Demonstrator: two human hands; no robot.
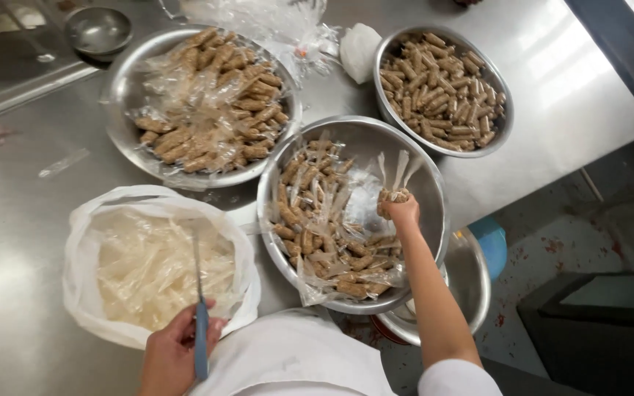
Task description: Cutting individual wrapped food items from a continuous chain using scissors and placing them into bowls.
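Note:
My right hand (402, 212) reaches into the middle steel bowl (425, 170) and grips a small bunch of wrapped brown snack sticks (392, 195), their clear wrapper ends pointing up. Several more wrapped sticks (324, 235) lie in that bowl. My left hand (174, 352) is at the near edge, closed around the blue handle of a thin metal tool (199, 308) whose blade points up over a white plastic bag (82, 253) full of empty clear wrappers (152, 268).
A steel bowl (122, 95) at the back left holds wrapped sticks, and a bowl (504, 110) at the back right holds unwrapped brown sticks. A small empty steel bowl (98, 31) stands far left. Another steel basin (471, 282) sits below the table edge beside a blue stool (494, 246).

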